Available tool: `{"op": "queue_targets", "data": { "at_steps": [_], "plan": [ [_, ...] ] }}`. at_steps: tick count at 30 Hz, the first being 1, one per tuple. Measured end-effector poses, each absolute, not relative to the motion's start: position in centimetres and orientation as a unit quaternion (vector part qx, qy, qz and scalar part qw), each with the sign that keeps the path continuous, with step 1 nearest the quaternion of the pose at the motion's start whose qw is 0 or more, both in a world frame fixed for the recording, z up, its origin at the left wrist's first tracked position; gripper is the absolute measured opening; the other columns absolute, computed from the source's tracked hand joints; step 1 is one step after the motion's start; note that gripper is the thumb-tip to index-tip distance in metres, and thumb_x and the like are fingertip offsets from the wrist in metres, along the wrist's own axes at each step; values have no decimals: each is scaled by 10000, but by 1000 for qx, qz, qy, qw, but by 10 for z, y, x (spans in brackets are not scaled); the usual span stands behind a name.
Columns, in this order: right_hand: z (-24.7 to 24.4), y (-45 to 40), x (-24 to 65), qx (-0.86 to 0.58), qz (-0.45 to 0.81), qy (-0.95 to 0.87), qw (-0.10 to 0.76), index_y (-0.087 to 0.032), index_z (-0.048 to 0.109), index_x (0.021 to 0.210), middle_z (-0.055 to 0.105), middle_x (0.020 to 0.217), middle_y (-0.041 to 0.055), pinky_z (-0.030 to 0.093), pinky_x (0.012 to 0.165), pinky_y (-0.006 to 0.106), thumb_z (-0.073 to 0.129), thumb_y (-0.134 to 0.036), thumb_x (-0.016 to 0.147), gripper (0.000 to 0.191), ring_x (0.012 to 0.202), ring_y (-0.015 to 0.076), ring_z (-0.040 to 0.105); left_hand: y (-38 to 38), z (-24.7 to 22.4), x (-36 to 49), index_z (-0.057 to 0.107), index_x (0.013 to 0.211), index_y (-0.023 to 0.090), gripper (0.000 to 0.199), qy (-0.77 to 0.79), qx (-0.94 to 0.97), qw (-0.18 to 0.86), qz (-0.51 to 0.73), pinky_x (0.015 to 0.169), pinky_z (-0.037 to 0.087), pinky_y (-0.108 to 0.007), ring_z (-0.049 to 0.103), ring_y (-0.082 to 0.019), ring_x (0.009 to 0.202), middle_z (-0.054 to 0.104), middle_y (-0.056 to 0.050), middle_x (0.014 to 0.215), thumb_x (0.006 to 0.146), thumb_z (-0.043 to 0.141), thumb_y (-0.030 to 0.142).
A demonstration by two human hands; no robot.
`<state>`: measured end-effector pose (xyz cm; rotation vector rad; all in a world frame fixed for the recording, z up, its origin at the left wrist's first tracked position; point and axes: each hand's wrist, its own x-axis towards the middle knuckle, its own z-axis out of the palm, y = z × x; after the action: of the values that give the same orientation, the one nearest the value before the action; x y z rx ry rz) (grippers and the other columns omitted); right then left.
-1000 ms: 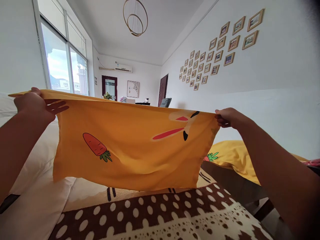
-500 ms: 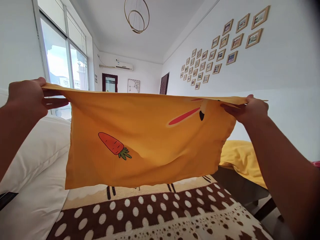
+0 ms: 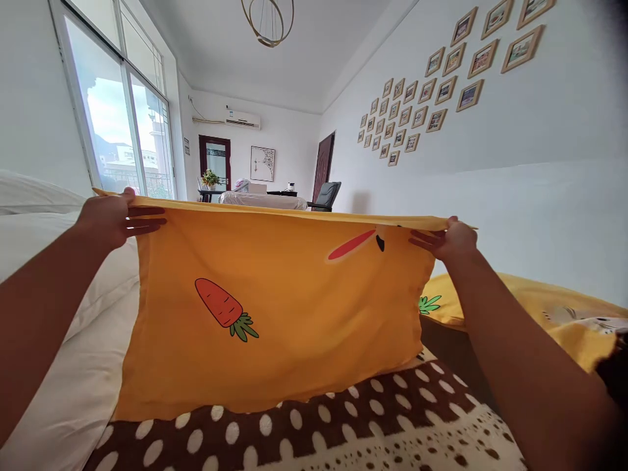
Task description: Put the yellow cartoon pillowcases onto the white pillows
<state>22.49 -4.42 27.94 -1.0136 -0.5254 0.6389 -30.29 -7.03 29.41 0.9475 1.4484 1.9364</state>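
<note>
White walls enclose the room, with a window [image 3: 101, 111] at the left and rows of framed pictures [image 3: 445, 89] on the right wall. Brown blanket [image 3: 275, 435] with pale dots lies in the foreground, beside white bedding [image 3: 98, 327]. Orange cloth [image 3: 289, 307], printed with a carrot [image 3: 219, 303], hangs between both hands, its lower edge at the blanket. Left hand [image 3: 110, 219]: closed on the cloth's upper left corner, the other fingers extended across its front. Right hand [image 3: 449, 239]: closed on the upper right corner, fingers likewise extended. Top edge is drawn nearly straight. Yellow fabric [image 3: 523, 294] lies beyond the right forearm.
</note>
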Motion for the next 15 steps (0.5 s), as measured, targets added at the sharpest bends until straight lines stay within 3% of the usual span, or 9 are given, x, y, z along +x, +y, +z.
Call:
{"op": "queue_targets", "data": {
  "at_steps": [5, 8, 12, 15],
  "plan": [
    [263, -10, 224, -459, 300, -245, 800, -203, 407, 887, 519, 803, -15, 565, 688, 340, 348, -315, 978, 157, 695, 132, 625, -43, 286, -291, 425, 778, 165, 133, 465, 271, 291, 791, 677, 577, -353, 667, -162, 710, 561, -20, 766, 910, 449, 168],
    [268, -4, 228, -421, 294, -262, 817, -209, 422, 886, 525, 822, -23, 562, 712, 342, 333, -348, 981, 191, 709, 130, 622, -34, 293, -291, 432, 804, 177, 128, 419, 279, 292, 813, 762, 580, -356, 675, -165, 845, 603, -59, 916, 929, 403, 178],
    [278, -13, 234, -339, 278, -305, 845, -224, 463, 934, 589, 989, 9, 553, 783, 370, 311, -398, 981, 236, 856, 164, 645, -33, 300, -299, 465, 932, 189, 91, 337, 329, 284, 835, 868, 571, -342, 629, -152, 1049, 561, -75, 1247, 950, 399, 250],
    [279, -26, 238, -257, 259, -348, 864, -224, 530, 970, 575, 1163, 49, 540, 839, 406, 314, -416, 977, 289, 973, 188, 628, -38, 296, -307, 461, 1047, 198, 164, 286, 383, 269, 836, 917, 553, -322, 571, -137, 1152, 482, -53, 1379, 963, 382, 315]
  ]
}}
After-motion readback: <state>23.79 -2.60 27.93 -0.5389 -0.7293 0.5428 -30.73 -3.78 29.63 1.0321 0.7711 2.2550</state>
